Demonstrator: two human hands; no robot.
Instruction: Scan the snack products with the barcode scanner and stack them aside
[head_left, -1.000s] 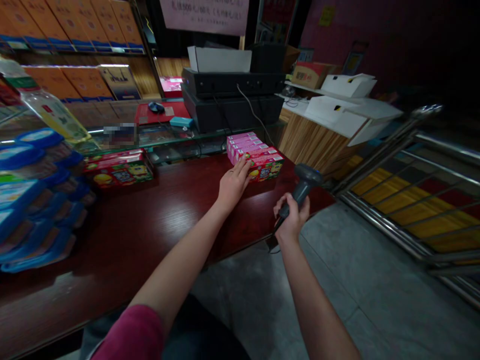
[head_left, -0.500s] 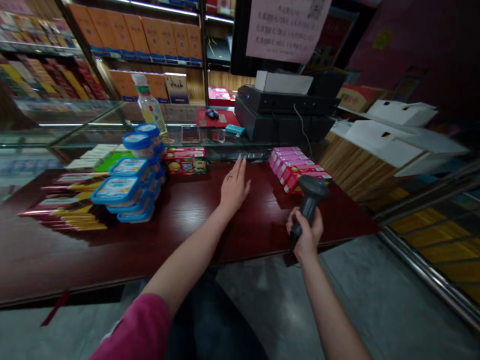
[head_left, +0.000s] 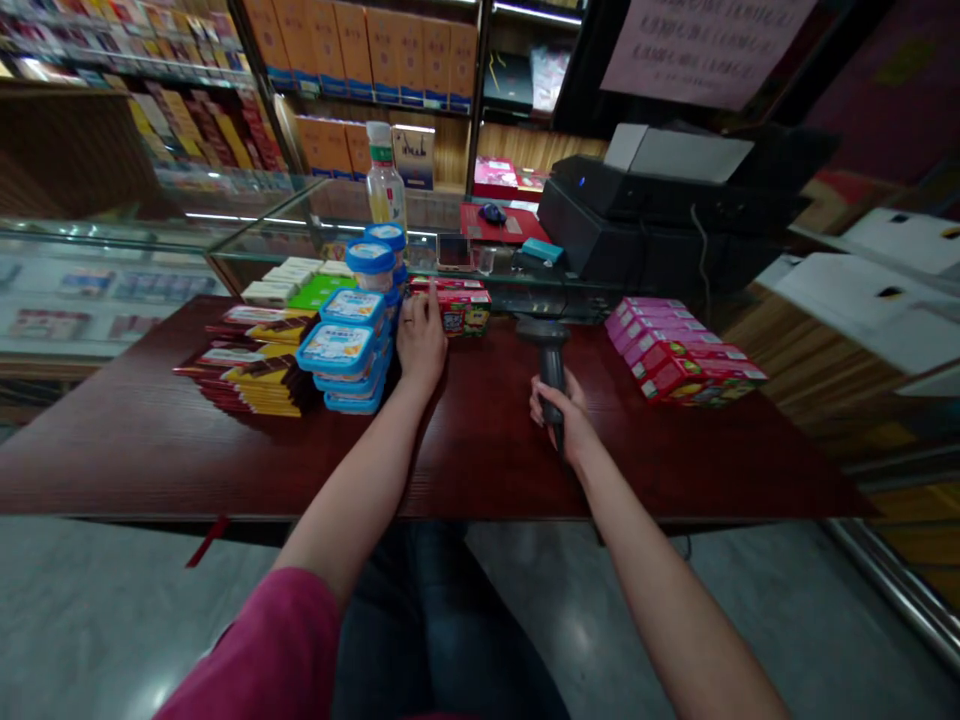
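My left hand [head_left: 421, 345] is at the left end of the red boxes [head_left: 466, 312], beside the stacked blue-lidded tubs [head_left: 341, 345]. Its fingers look parted around the near box's end; their tips are partly hidden, and no firm hold shows. In my right hand [head_left: 564, 408] is a black handheld barcode scanner [head_left: 551, 355], gripped by its handle, head up, above the dark red tabletop [head_left: 495, 450]. Left of the tubs lies a pile of red and yellow chocolate bar packs [head_left: 259, 365]. Pink and red small boxes [head_left: 679, 350] stand in rows to the right of the scanner.
Behind the table stands a glass counter [head_left: 292, 220] with a clear bottle [head_left: 386, 185], a computer mouse [head_left: 493, 213] and a black cash-register unit [head_left: 645, 230]. Green and white packs [head_left: 322, 290] lie at the back left. White cartons [head_left: 817, 300] stand at the right.
My left hand has moved left from the middle of the table to the red boxes. The scanner in my right hand has shifted left, away from the pink and red boxes. The view has turned.
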